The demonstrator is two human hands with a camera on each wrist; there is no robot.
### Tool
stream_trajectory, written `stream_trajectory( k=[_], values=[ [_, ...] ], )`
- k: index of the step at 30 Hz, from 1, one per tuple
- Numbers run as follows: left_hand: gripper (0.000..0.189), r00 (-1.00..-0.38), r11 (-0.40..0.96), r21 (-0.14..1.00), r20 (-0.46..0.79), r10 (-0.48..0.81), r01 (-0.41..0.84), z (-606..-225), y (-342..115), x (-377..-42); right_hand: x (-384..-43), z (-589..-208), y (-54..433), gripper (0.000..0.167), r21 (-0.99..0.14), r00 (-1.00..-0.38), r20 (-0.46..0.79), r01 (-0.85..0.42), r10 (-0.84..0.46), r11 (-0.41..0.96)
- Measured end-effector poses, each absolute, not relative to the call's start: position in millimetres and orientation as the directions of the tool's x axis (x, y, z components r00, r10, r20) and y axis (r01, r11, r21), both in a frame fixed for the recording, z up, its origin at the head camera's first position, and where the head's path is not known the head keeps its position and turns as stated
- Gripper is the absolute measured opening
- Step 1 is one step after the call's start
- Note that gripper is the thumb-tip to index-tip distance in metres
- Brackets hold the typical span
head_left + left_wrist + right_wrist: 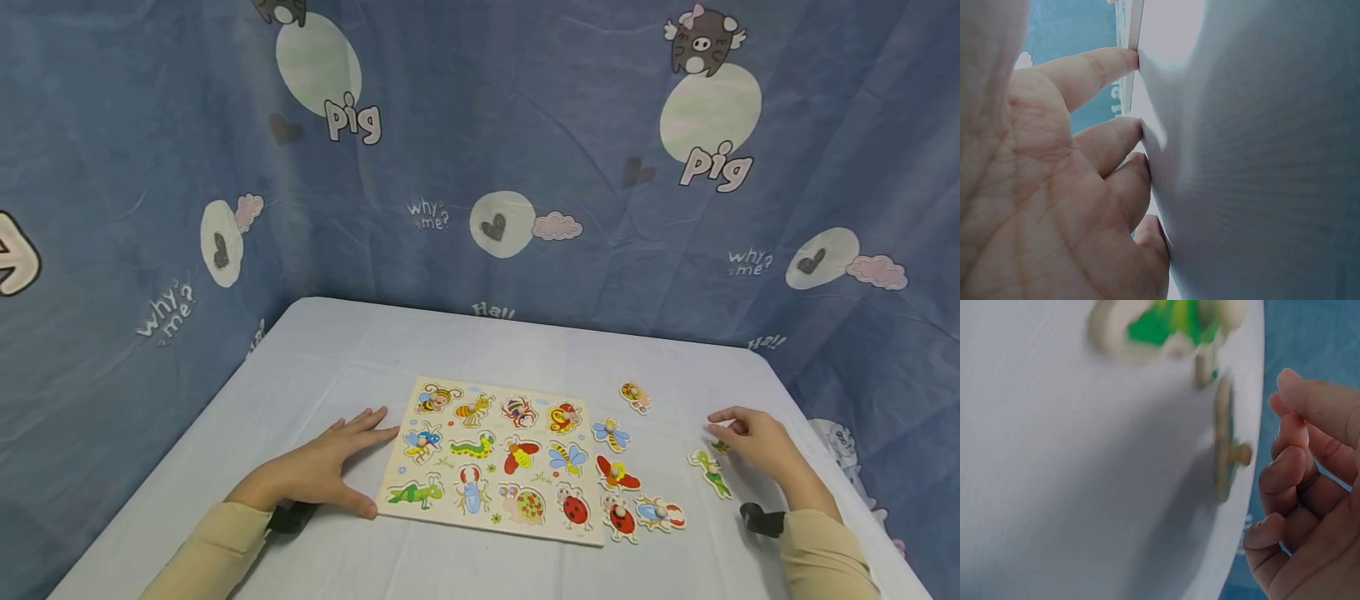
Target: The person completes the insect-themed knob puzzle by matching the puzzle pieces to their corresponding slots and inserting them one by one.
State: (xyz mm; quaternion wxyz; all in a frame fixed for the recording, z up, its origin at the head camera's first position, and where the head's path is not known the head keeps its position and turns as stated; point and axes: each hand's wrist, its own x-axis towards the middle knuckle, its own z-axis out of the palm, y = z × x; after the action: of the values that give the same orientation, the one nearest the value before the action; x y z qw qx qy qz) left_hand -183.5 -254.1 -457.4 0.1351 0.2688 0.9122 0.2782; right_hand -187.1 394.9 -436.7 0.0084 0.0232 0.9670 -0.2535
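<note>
My left hand [318, 467] lies spread on the white table, its fingertips right at the left edge of the wooden insect puzzle board [480, 533]. In the left wrist view its fingers [1100, 69] press down on the cloth beside the board's side. Over the right part of the table, my right hand [761, 446] hovers with loosely bent fingers and nothing between them. Just below it is a small green puzzle piece [720, 446], partly hidden by the hand; the right wrist view shows that knobbed piece [1224, 444] edge-on, apart from the fingertips. A green grasshopper piece [712, 475] lies beside it.
Between the board and my right hand lie loose knobbed pieces: a snail [635, 397], a dragonfly [611, 434], a red-winged bug [618, 473], a ladybug [620, 517] and a blue beetle [661, 513]. Several knobbed pieces, like the bee [435, 398], sit in the board. A blue curtain [450, 275] hangs behind.
</note>
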Motion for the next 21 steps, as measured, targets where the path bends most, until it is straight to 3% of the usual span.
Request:
stream_trajectory(
  k=[21],
  values=[
    [0.117, -0.824, 0.712, 0.575, -0.112, 0.555, 0.402, -458, -253, -185, -181, -449, 425, 0.043, -0.492, -0.995, -0.057, 0.099, 0.081, 0.865]
  ],
)
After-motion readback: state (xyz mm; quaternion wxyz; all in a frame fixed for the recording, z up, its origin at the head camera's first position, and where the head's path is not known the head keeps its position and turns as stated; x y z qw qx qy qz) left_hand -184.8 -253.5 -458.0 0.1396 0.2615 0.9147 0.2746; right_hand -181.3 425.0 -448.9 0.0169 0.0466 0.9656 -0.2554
